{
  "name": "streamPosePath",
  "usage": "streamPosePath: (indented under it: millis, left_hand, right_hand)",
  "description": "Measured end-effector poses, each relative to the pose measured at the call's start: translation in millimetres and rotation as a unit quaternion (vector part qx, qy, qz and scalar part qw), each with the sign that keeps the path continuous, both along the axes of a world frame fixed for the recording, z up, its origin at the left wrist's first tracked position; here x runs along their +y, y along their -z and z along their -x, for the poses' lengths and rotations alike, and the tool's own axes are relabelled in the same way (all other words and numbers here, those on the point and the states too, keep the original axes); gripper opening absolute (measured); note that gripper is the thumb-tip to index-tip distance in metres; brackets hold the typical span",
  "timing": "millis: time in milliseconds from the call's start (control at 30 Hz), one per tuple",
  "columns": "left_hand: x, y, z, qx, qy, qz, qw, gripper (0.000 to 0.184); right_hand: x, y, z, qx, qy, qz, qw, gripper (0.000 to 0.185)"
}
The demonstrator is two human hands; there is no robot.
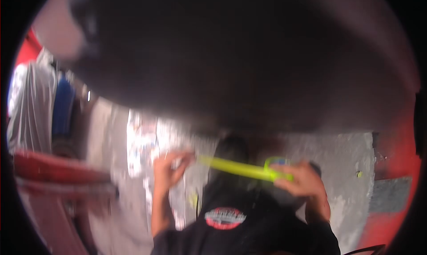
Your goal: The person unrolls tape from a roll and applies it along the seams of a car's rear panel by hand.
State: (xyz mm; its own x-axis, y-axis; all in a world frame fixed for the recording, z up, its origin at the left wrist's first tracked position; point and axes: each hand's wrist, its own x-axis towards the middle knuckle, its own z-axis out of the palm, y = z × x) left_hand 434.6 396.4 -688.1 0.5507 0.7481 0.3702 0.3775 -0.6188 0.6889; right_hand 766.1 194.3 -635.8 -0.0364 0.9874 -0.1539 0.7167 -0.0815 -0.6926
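A bright yellow-green strip is stretched between my two hands in front of my dark shirt. My left hand pinches its left end between thumb and fingers. Around a rounded yellow-green holder with a bluish patch, at the strip's right end, my right hand is closed. The strip slopes slightly down toward the right and is blurred. A large dark surface fills the upper view, above both hands, its detail lost in blur.
Grey cloth and a blue item hang at the far left. Below them is a red beam-like object. Printed sheets lie on the grey floor. A grey patch lies on red at the right.
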Motion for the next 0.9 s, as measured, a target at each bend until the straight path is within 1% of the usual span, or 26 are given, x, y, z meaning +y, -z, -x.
streamPosePath:
  millis: [33, 67, 133, 167, 200, 233, 267, 333, 367, 400, 433, 467, 533, 600, 633, 667, 733, 767, 833, 900]
  left_hand:
    - [-4.7, -32.9, -10.1, 0.011, 0.005, -0.101, 0.995, 0.018]
    - [-5.4, -63.7, -19.3, -0.01, 0.028, -0.221, 0.975, 0.019]
    - [-7.9, -119.1, -43.4, -0.118, 0.056, -0.343, 0.93, 0.026]
    - [-7.5, -146.4, -55.8, -0.147, 0.054, -0.416, 0.896, 0.03]
    - [-7.8, -176.6, -67.8, -0.168, 0.052, -0.479, 0.86, 0.034]
    - [-11.9, -205.0, -80.7, -0.16, 0.04, -0.519, 0.839, 0.034]
    - [-10.5, -230.6, -91.9, -0.163, 0.03, -0.58, 0.798, 0.036]
    - [-21.5, -275.6, -122.9, -0.193, -0.011, -0.668, 0.719, 0.031]
    - [-23.2, -297.6, -140.1, -0.228, -0.02, -0.698, 0.679, 0.036]
    - [-24.3, -315.6, -154.2, -0.255, -0.023, -0.699, 0.667, 0.034]
    - [-25.0, -330.1, -166.2, -0.279, -0.027, -0.698, 0.659, 0.033]
    - [-26.2, -342.0, -178.8, -0.276, -0.028, -0.702, 0.656, 0.033]
    - [-25.3, -365.5, -192.8, -0.282, -0.007, -0.656, 0.7, 0.03]
    - [-13.0, -371.9, -213.9, -0.259, -0.015, -0.676, 0.69, 0.028]
    - [-8.5, -375.7, -222.5, -0.242, -0.02, -0.693, 0.679, 0.025]
    - [-6.5, -381.7, -229.3, -0.24, -0.019, -0.693, 0.679, 0.025]
    - [-5.9, -391.2, -243.0, -0.252, -0.027, -0.668, 0.7, 0.02]
    - [-9.6, -394.7, -248.7, -0.279, -0.013, -0.62, 0.733, 0.016]
    - [-12.8, -400.7, -256.3, -0.285, -0.012, -0.603, 0.745, 0.015]
    - [-15.4, -404.1, -259.5, -0.284, -0.013, -0.569, 0.772, 0.013]
  right_hand:
    - [-9.0, -17.0, -13.4, 0.0, -0.021, -0.057, 0.998, 0.047]
    - [-17.7, -33.9, -24.5, -0.011, -0.051, -0.121, 0.991, 0.048]
    - [-33.6, -69.7, -39.1, -0.066, -0.087, -0.277, 0.955, 0.05]
    - [-40.7, -90.3, -44.2, -0.095, -0.086, -0.321, 0.938, 0.05]
    - [-48.5, -111.0, -46.7, -0.15, -0.091, -0.399, 0.9, 0.052]
    - [-55.0, -129.0, -50.7, -0.199, -0.095, -0.467, 0.856, 0.054]
    - [-57.0, -147.4, -55.2, -0.285, -0.091, -0.533, 0.792, 0.056]
    - [-61.9, -175.6, -68.7, -0.433, -0.015, -0.609, 0.664, 0.057]
    - [-57.7, -184.8, -79.5, -0.453, 0.022, -0.651, 0.608, 0.057]
    - [-50.4, -192.8, -93.0, -0.469, 0.056, -0.687, 0.552, 0.057]
    - [-45.3, -204.8, -105.1, -0.479, 0.086, -0.701, 0.521, 0.058]
    - [-39.8, -216.5, -116.9, -0.485, 0.116, -0.713, 0.492, 0.059]
    - [-28.9, -242.1, -124.8, -0.504, 0.17, -0.716, 0.453, 0.056]
    - [-20.5, -258.3, -141.0, -0.543, 0.206, -0.681, 0.446, 0.059]
    - [-9.1, -265.7, -152.3, -0.547, 0.226, -0.694, 0.411, 0.055]
    - [-2.0, -273.3, -158.6, -0.545, 0.228, -0.694, 0.412, 0.055]
    - [7.0, -286.9, -168.0, -0.536, 0.284, -0.682, 0.409, 0.045]
    - [11.6, -292.9, -171.5, -0.535, 0.287, -0.68, 0.411, 0.045]
    - [19.8, -302.5, -177.2, -0.481, 0.331, -0.697, 0.418, 0.043]
    - [27.4, -309.4, -183.8, -0.461, 0.335, -0.708, 0.417, 0.043]
